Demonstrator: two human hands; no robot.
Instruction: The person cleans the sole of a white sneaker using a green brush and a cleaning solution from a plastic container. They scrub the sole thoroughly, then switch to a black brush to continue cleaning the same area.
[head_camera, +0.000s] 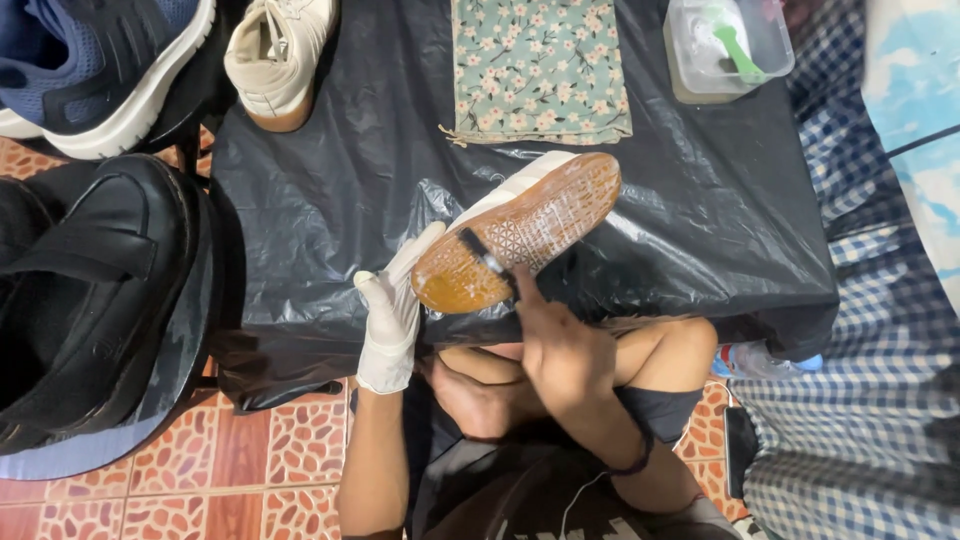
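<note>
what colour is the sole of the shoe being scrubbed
Amber-brown gum sole with a fine geometric tread pattern; the head view shows it best, held up by the gloved left hand.

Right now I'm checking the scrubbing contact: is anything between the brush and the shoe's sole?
Nothing visible. The small dark brush in the bare right hand lies directly on the upturned tan rubber sole; the white-gloved left hand grips the heel end.

**Both hands raised together, one gloved, one bare**

The left hand (392, 318) wears a white glove, its forearm rising straight up, fingers curled upward in a closed grip. The bare right hand (556, 345) reaches in from the lower right, wrist bent, a dark band on it, fingers pinched shut just beside the left.
</note>
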